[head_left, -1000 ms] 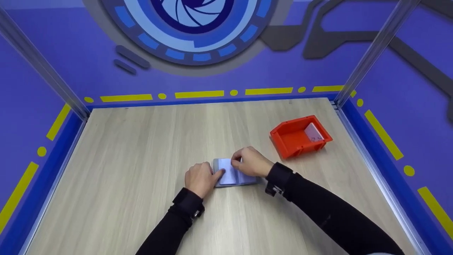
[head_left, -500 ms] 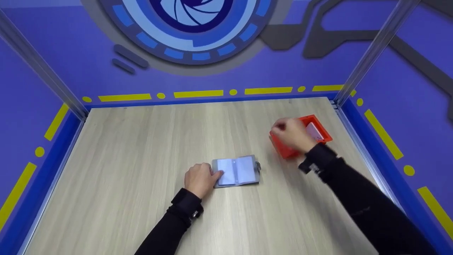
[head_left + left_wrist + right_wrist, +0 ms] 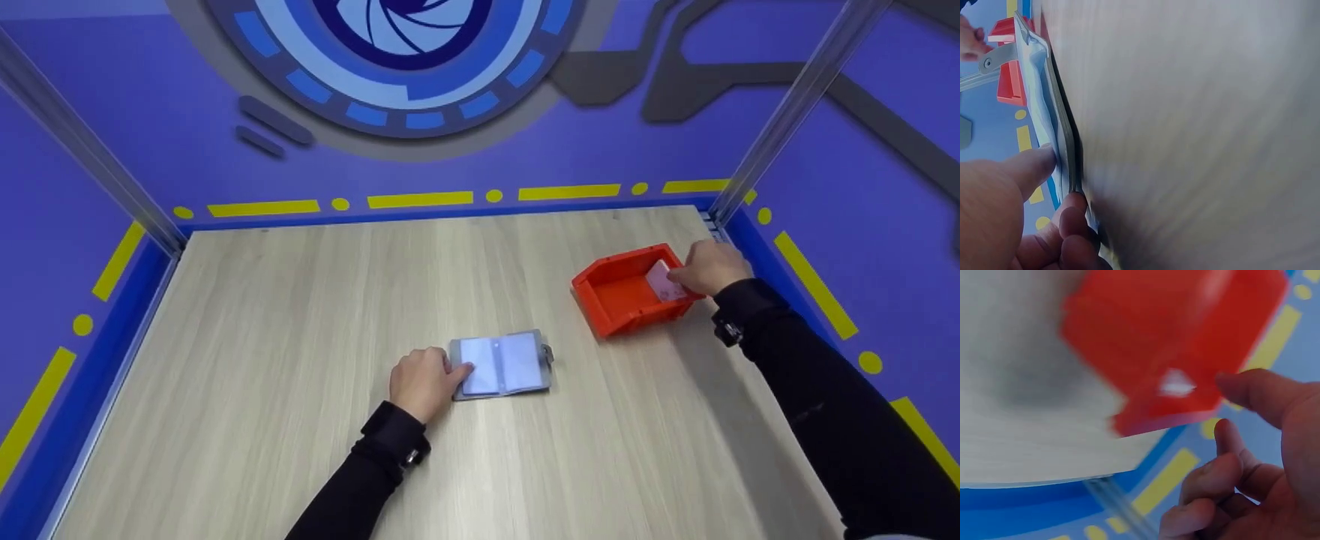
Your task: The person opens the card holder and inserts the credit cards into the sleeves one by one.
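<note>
Your left hand (image 3: 424, 384) is pinching the left edge of the open booklet (image 3: 517, 364) near the middle of the bench (image 3: 300, 337). Your right hand (image 3: 714, 266) is no longer working at the booklet, so your left alone is steadying it. Toward the bench's far right corner, your right thumb and forefinger are standing apart by the card (image 3: 661, 280) in the red bin (image 3: 641, 320), pinching nothing visible.

A grey holder (image 3: 499, 366) lies open, its pale pages (image 3: 520, 361) spread side by side; near it, a red bin (image 3: 619, 297) contains a pinkish card (image 3: 661, 280), apparently leaning at one end.
</note>
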### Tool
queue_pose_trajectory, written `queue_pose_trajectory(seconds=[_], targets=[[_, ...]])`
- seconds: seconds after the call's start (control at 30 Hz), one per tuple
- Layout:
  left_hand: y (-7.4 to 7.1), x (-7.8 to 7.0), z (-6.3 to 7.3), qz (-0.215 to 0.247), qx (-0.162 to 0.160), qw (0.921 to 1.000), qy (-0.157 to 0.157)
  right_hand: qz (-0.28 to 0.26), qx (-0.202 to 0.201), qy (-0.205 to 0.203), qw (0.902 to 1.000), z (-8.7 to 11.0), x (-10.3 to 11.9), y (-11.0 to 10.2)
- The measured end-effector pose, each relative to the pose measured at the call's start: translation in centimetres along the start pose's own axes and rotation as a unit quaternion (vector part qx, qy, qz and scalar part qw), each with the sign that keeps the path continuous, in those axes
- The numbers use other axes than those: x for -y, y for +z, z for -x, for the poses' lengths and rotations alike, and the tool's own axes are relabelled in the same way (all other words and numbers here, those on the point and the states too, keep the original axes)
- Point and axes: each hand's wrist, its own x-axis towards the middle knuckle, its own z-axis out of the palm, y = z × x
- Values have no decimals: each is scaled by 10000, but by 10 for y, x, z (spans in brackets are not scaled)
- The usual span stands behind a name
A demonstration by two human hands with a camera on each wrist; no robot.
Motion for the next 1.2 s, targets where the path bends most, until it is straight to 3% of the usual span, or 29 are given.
queue_pose_trajectory(seconds=[0.13,0.43,0.67,1.07,1.2], targets=[[-2,1,-1,-24,44,10000,-31,-109,231,230,9994,-4,-14,10],[0,-2,-3,53,175,9998,-100,-199,193,330,9991,-8,-24,22],[2,0,-3,8,14,10000,15,-165,-189,56,9997,-4,-22,19],[-1,-2,-4,29,102,9999,-95,-326,-558,-31,9979,8,-19,16],[-1,-2,-4,15,116,9999,-103,-357,-750,-232,9963,13,-18,12]])
